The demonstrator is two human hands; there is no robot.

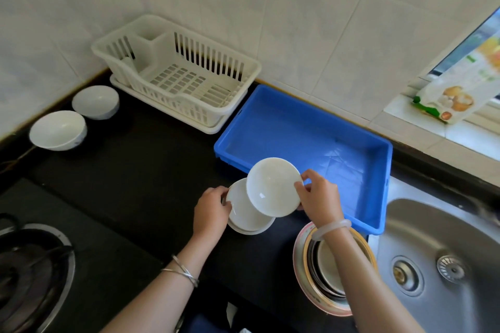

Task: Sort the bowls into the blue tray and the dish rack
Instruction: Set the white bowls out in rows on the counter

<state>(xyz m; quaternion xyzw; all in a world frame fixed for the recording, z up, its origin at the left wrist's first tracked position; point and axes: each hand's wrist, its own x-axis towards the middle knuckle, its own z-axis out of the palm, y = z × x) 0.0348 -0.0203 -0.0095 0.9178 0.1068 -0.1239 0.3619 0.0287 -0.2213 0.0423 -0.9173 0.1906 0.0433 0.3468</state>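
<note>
My right hand (319,199) pinches the rim of a small white bowl (273,186), lifted and tilted just in front of the near-left corner of the blue tray (378,184). My left hand (211,211) holds the left edge of a short stack of small white bowls (244,217) on the black counter. The blue tray holds nothing. The white dish rack (243,70) at the back holds nothing too. Two larger white bowls (95,101) (58,130) stand on the counter at the far left.
A stack of patterned plates and bowls (305,278) sits under my right forearm beside the steel sink (443,251). A gas burner (29,273) is at the lower left. A food packet (454,94) leans on the window sill.
</note>
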